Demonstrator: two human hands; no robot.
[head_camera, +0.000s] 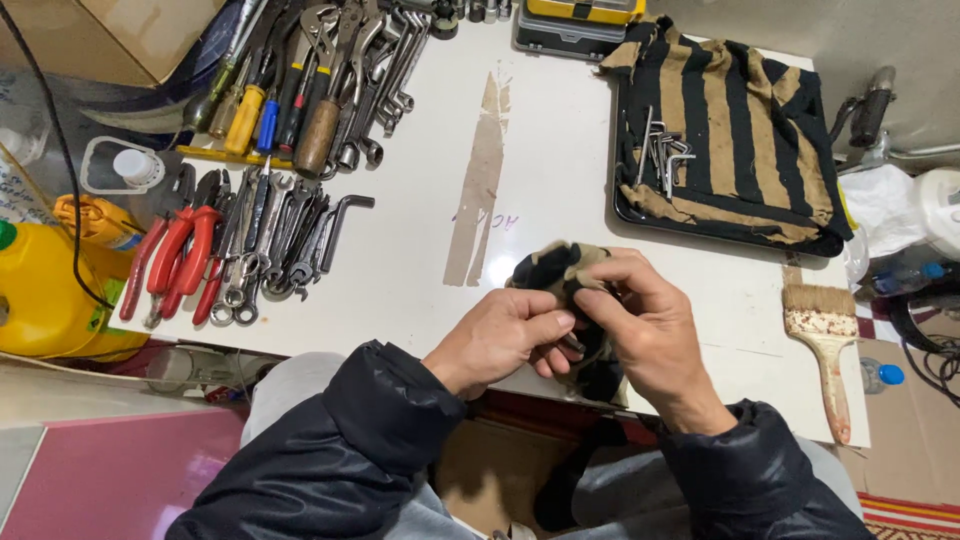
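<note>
My left hand (500, 340) and right hand (645, 335): both clamped on striped rag (555, 272) wrapping a small metal part, hidden | location: worktop (560, 170) front edge | best practice: rub firmly, rotate part.

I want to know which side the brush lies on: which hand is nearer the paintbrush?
Right. The right hand is just left of the paintbrush, holding the rag; the left hand is farther left, beyond the right.
</note>
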